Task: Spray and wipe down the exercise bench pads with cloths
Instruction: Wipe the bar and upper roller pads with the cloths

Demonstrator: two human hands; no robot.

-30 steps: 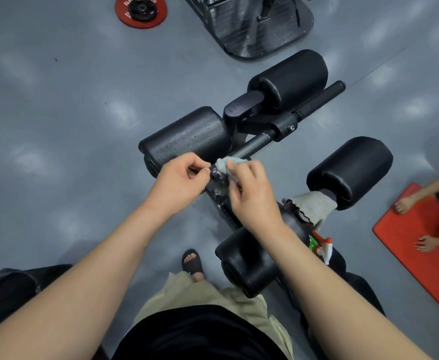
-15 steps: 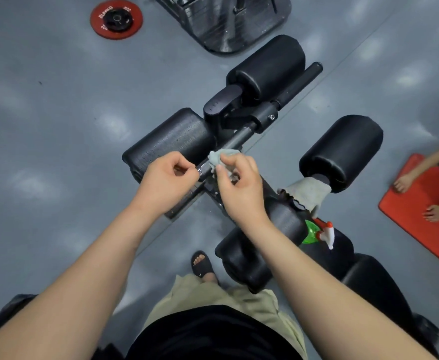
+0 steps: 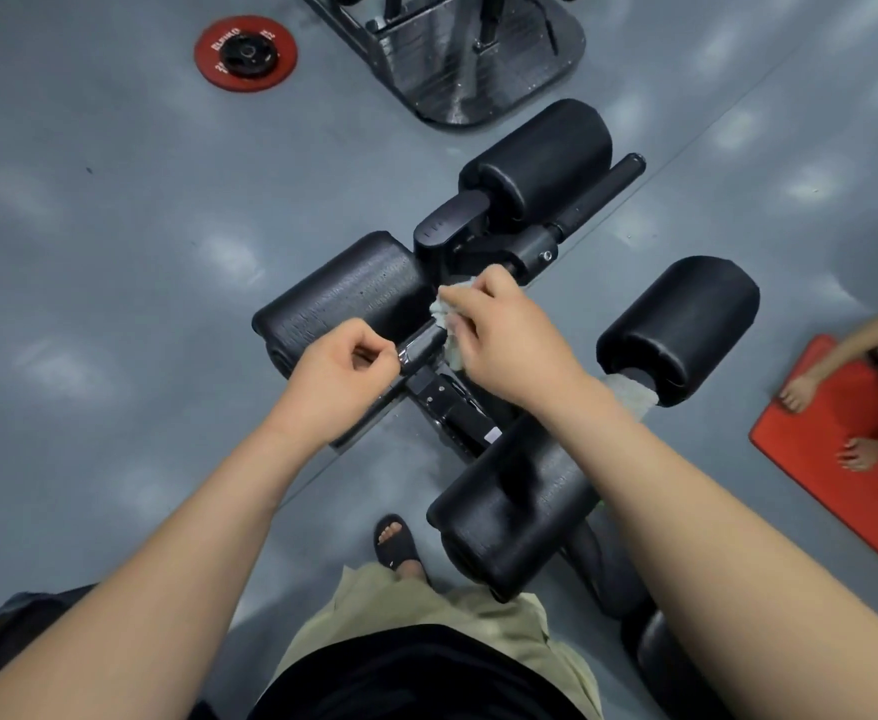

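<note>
The right grip point(image 3: 504, 345) is clutching a crumpled pale cloth point(image 3: 442, 314), pressing it on the chrome bar point(image 3: 421, 348) that the left grip point(image 3: 343, 371) is pinching at its end. The soft cloth is probably risking a snag on the black bracket point(image 3: 442, 402) just this side of both grips, or sliding off the slick, rounded metal, while the grainy black cylindrical pad point(image 3: 343, 298) is lying just beyond the left grip.

Red weight plate point(image 3: 208, 59), on the floor well beyond the left hand point(image 3: 341, 366): white lettering, apparently "ELEIKO"; numerals illegible.
</note>
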